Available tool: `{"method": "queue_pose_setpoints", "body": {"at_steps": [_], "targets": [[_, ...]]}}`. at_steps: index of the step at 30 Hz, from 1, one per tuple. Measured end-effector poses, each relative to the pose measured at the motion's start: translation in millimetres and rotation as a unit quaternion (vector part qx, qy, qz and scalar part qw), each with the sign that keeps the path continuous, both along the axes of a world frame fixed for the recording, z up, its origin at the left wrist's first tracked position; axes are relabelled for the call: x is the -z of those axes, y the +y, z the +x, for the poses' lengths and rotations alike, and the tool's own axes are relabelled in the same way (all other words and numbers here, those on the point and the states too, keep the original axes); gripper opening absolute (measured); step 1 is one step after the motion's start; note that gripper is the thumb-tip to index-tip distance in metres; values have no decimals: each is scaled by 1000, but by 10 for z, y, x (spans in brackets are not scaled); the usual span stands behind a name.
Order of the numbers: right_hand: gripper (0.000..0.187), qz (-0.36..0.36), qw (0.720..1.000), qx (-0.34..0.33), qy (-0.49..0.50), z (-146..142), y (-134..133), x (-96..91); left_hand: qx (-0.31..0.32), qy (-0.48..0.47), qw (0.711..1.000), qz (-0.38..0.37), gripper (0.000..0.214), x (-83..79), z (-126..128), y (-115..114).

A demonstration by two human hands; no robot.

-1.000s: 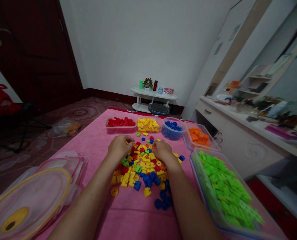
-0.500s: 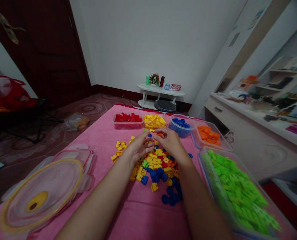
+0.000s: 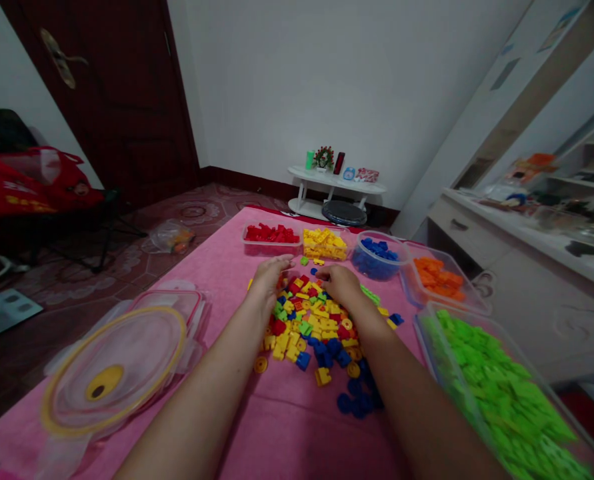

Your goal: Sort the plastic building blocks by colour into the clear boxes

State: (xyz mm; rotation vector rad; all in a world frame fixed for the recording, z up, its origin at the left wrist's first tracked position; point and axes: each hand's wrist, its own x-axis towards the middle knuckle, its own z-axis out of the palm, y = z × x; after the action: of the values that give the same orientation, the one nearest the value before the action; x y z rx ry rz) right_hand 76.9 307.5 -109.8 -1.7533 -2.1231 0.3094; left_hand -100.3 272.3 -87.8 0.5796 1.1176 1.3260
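Note:
A loose heap of mixed plastic building blocks (image 3: 321, 320) in yellow, red, blue and green lies on the pink cloth before me. At the heap's far left edge is my left hand (image 3: 271, 279), its fingers apart and no block visible in them. My right hand (image 3: 341, 283) is at the far right side of the heap, fingers curled and pressed together; what they hold, if anything, is hidden. A small blue piece (image 3: 314, 271) lies just beyond the right fingertips. Blue wheel-like pieces (image 3: 357, 399) gather at the near right.
Along the far edge stand tubs of red (image 3: 271, 233), yellow (image 3: 325, 244) and blue blocks (image 3: 378, 249). Orange (image 3: 437, 279) and green blocks (image 3: 511, 393) fill tubs on the right. Stacked clear lids (image 3: 137, 363) lie at left. A white drawer cabinet (image 3: 457, 223) borders the right.
My hands have drawn apart, and more of the heap shows between them. The right fingers have curled inward; an orange piece seen at them before is no longer distinct. The view has shifted left.

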Motion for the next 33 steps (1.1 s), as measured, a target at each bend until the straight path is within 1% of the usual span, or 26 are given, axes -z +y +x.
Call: {"method": "queue_pose_setpoints", "body": {"at_steps": [3, 4, 5, 6, 7, 8, 10, 11, 12, 13, 14, 15, 17, 19, 21, 23, 25, 27, 30, 32, 33], "targets": [[18, -2, 1000, 9, -18, -71, -31, -45, 35, 130, 990, 41, 22, 31, -61, -6], [17, 0, 1000, 16, -19, -79, -56, -66, 62, 184, 979, 66, 19, 46, -81, -6], [18, 4, 1000, 22, -21, -78, -88, -87, 98, 248, 960, 90, 16, 59, -99, -9], [19, 11, 999, 31, -13, -69, -126, -107, 140, 320, 931, 106, 14, 67, -113, -16], [20, 18, 999, 41, 14, -53, -170, -124, 178, 397, 893, 112, 12, 67, -120, -30], [23, 25, 997, 49, 60, -29, -219, -140, 209, 472, 849, 109, 11, 55, -118, -51], [29, 27, 982, 52, 177, 31, -328, -164, 245, 594, 761, 88, 12, 0, -85, -115], [30, 18, 975, 43, 217, 63, -386, -174, 253, 636, 725, 77, 14, -40, -55, -153], [30, 2, 974, 28, 225, 93, -442, -186, 258, 668, 694, 67, 15, -83, -20, -192], [28, -19, 981, 6, 193, 116, -496, -199, 258, 694, 670, 60, 17, -123, 17, -228], [25, -37, 990, -14, 135, 130, -545, -213, 255, 714, 650, 52, 19, -156, 53, -258], [21, -51, 996, -29, 66, 133, -589, -228, 247, 730, 635, 49, 21, -179, 84, -282], [21, -58, 996, -43, -57, 107, -653, -256, 231, 752, 616, 52, 21, -196, 126, -306], [29, -51, 990, -39, -129, 55, -685, -270, 225, 757, 610, 60, 19, -182, 144, -311], [33, -43, 985, -38, -161, 7, -690, -264, 221, 753, 616, 65, 17, -159, 150, -312], [30, -38, 984, -46, -169, -19, -683, -242, 216, 744, 628, 76, 14, -133, 155, -316], [28, -34, 984, -51, -167, -21, -675, -218, 203, 729, 648, 89, 10, -101, 156, -314], [26, -31, 985, -46, -161, -12, -671, -203, 181, 703, 681, 102, 10, -58, 143, -291], [24, -27, 989, -47, -140, 7, -672, -201, 163, 643, 741, 107, 11, 2, 91, -216], [19, -27, 992, -55, -114, 23, -668, -207, 170, 581, 787, 118, 10, 12, 53, -160], [16, -23, 993, -57, -97, 33, -663, -210, 176, 538, 815, 123, 10, 5, 41, -139]]}}
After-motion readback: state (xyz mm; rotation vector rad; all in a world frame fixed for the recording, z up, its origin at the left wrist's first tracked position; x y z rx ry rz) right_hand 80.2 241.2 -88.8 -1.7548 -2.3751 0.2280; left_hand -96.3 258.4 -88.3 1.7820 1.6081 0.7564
